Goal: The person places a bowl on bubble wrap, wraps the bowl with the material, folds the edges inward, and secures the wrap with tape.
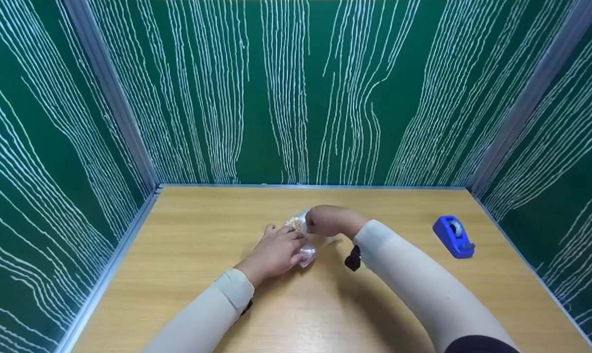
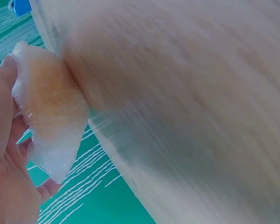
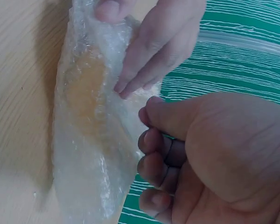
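Note:
A tan, rounded thing shows blurrily through clear bubble wrap (image 3: 88,177); its kind cannot be told. In the head view the wrapped bundle (image 1: 305,256) is around the table's middle, partly hidden by both hands. My left hand (image 1: 276,251) holds it from the left, thumb on the near side and fingers over the top. Through the left wrist view, the bundle (image 2: 53,102) lies against that hand's palm side. At the bundle's right edge is my right hand (image 1: 331,220), its fingers curled. Thumb and fingertips (image 3: 151,121) meet at the wrap's edge and seem to pinch it.
A blue tape dispenser (image 1: 453,238) with a roll of clear tape stands on the right of the wooden table (image 1: 193,220). Green walls (image 1: 403,98) with wavy white lines and grey frame posts enclose the table's back and sides.

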Demonstrator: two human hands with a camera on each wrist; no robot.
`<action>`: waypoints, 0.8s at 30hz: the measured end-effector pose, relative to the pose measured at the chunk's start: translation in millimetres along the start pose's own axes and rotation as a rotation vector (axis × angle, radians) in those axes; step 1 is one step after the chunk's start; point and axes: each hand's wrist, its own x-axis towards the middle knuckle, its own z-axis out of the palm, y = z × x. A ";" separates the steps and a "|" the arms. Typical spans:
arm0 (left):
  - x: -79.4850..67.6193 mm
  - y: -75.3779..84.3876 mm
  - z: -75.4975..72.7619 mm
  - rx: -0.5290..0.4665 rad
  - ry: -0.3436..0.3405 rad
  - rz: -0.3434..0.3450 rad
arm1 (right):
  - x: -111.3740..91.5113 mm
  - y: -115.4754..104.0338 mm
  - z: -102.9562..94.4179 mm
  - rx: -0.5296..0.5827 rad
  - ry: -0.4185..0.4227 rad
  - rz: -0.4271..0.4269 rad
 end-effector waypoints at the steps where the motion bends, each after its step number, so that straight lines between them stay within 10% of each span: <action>1: 0.4 0.0 0.7 -0.001 -0.002 -0.001 | 1.0 -0.5 0.6 -0.007 -0.006 0.014; 24: 0.7 1.4 1.0 0.051 0.041 0.028 | 11.4 -16.1 14.0 -0.232 0.024 0.208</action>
